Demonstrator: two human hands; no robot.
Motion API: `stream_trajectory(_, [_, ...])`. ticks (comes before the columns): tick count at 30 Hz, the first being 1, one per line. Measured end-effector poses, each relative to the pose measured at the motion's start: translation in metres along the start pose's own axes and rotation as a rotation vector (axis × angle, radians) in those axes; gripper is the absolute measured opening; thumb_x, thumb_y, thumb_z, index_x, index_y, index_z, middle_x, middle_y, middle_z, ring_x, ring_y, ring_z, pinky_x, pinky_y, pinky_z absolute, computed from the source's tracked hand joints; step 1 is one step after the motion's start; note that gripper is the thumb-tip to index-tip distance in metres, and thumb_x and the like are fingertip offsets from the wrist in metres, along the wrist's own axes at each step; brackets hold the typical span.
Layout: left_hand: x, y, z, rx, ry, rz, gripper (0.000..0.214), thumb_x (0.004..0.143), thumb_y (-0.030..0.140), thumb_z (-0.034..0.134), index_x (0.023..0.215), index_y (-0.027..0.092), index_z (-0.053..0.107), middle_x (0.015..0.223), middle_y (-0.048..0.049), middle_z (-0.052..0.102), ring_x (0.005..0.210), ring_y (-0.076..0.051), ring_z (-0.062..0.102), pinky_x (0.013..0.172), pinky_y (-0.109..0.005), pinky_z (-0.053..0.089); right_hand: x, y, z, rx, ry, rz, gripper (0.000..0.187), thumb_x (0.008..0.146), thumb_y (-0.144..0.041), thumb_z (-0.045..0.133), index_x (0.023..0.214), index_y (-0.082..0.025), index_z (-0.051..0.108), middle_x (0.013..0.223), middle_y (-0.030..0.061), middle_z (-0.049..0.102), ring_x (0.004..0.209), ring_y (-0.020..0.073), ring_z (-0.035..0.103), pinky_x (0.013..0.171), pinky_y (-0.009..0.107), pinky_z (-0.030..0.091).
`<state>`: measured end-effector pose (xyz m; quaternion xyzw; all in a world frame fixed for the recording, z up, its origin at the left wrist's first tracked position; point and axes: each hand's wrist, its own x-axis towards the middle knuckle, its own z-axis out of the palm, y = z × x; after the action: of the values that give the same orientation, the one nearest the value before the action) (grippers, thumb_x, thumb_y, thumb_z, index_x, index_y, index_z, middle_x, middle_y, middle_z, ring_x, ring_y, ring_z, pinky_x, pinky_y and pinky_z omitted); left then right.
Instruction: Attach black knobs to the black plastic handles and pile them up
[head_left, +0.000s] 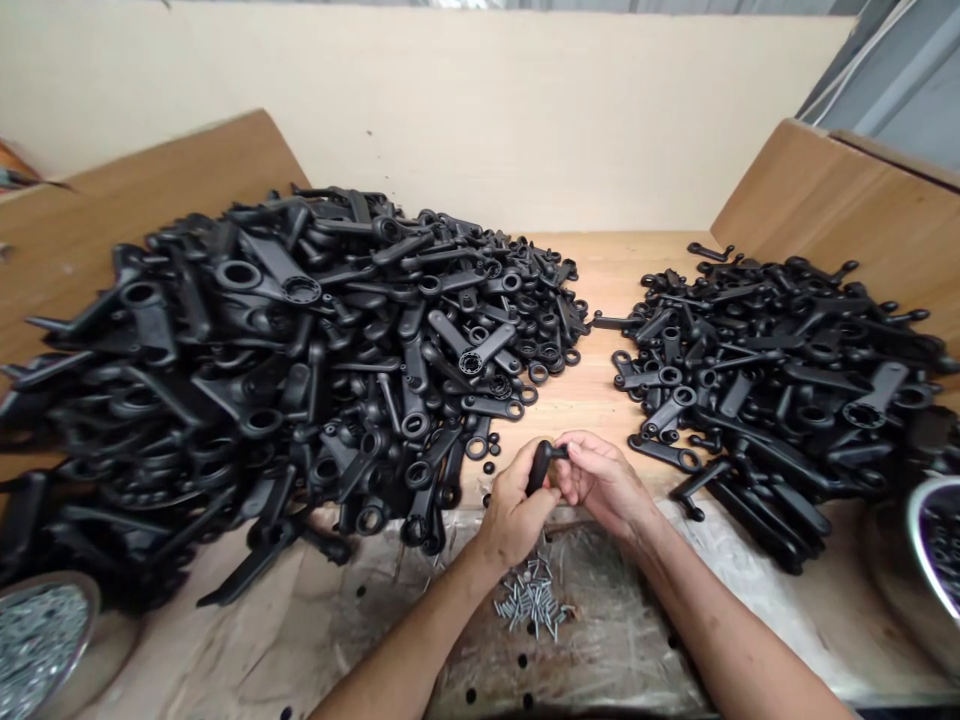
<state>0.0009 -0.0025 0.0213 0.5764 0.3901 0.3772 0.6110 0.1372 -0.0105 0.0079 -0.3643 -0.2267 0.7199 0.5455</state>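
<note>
In front of me, my left hand (510, 512) is closed around the arm of a black crank handle (539, 468). My right hand (606, 482) pinches the small knob (559, 452) at the handle's end between thumb and fingers. Part of the handle is hidden inside the left palm. A small heap of silvery screws (534, 603) lies on the plastic-covered bench just below both hands. Several little black round caps (490, 467) rest on the wood left of my left hand.
A large pile of black crank arms (330, 350) fills the left, and a smaller pile of crank handles (780, 370) the right. Wooden side boards (847, 200) flank them. A metal bowl of screws (41, 640) stands front left; another bowl (916, 535) holds dark parts at right.
</note>
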Motion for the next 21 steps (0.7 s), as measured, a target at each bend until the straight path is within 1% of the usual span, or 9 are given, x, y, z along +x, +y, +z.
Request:
stream_trajectory(6, [-0.0009,-0.0013,0.0030,0.035,0.007,0.041,0.015,0.070,0.008,0.047,0.077,0.019,0.052,0.069,0.0040,0.056,0.064,-0.011,0.051,0.061,-0.022,0.038,-0.0009,-0.0017,0.0010,-0.033,0.053,-0.017,0.019,0.071,-0.029,0.068,0.080,-0.015,0.059,0.053,-0.0024,0.057,0.041,0.0076,0.050,0.037,0.016,0.038])
stream_trajectory(13, [-0.0006,-0.0018,0.0029,-0.004,-0.010,0.054,0.016,0.072,0.007,0.042,0.080,0.019,0.048,0.069,0.0042,0.054,0.066,-0.011,0.051,0.064,-0.023,0.040,-0.0044,0.0011,0.0028,-0.075,0.028,-0.070,0.016,0.073,-0.027,0.067,0.082,-0.016,0.060,0.058,-0.0015,0.059,0.046,0.0079,0.052,0.040,0.015,0.040])
stream_trajectory(17, [-0.0007,-0.0036,0.0022,0.114,0.031,0.066,0.017,0.072,0.007,0.042,0.081,0.020,0.049,0.067,0.0047,0.054,0.063,-0.011,0.051,0.061,-0.022,0.038,-0.0042,0.0018,0.0035,-0.096,0.013,-0.084,0.017,0.073,-0.027,0.066,0.083,-0.015,0.061,0.057,-0.0008,0.060,0.045,0.0076,0.052,0.040,0.016,0.041])
stream_trajectory(19, [-0.0012,-0.0063,0.0023,0.199,0.061,0.059,0.018,0.074,0.009,0.043,0.086,0.020,0.050,0.065,0.0047,0.053,0.061,-0.011,0.050,0.061,-0.022,0.038,-0.0035,0.0012,0.0031,-0.111,0.016,-0.085,0.017,0.073,-0.028,0.066,0.082,-0.014,0.062,0.056,-0.0008,0.059,0.043,0.0076,0.051,0.038,0.016,0.040])
stream_trajectory(21, [-0.0015,-0.0096,0.0029,0.278,0.073,0.045,0.022,0.076,0.013,0.043,0.096,0.020,0.050,0.066,0.0041,0.054,0.062,-0.012,0.051,0.061,-0.023,0.039,-0.0033,0.0008,0.0023,-0.125,0.031,-0.079,0.017,0.072,-0.029,0.066,0.079,-0.014,0.062,0.054,-0.0012,0.059,0.041,0.0075,0.050,0.036,0.016,0.039])
